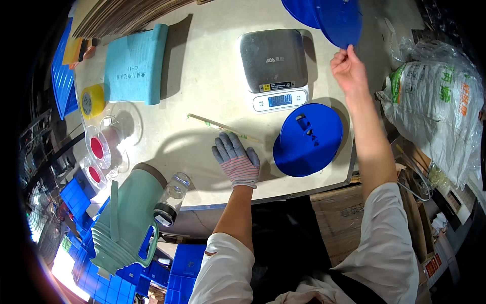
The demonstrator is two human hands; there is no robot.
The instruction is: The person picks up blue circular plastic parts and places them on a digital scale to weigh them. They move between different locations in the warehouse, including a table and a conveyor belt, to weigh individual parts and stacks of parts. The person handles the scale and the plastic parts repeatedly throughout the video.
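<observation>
My left hand (237, 158), in a grey glove with pink stripes, lies palm down on the table with its fingers out. Just beyond its fingertips is a thin pale stick with green marks (205, 121); nothing shows in that hand. At the far right, my bare right hand (350, 68) pinches the near rim of a round blue plastic tray (340, 23). Behind it, partly cut off by the frame, is another blue round piece (299, 9). A second blue plastic tray (309, 144) with a rectangular slot sits on the table between my arms.
A kitchen scale (274, 66) with a lit display stands mid-table. To the left are a light-blue booklet (134, 66), yellow tape (92, 101) and clear spools with red centres (96, 148). A green thermos jug (129, 213) and clear bottle (172, 197) stand near the front edge. White sacks (435, 111) lie right.
</observation>
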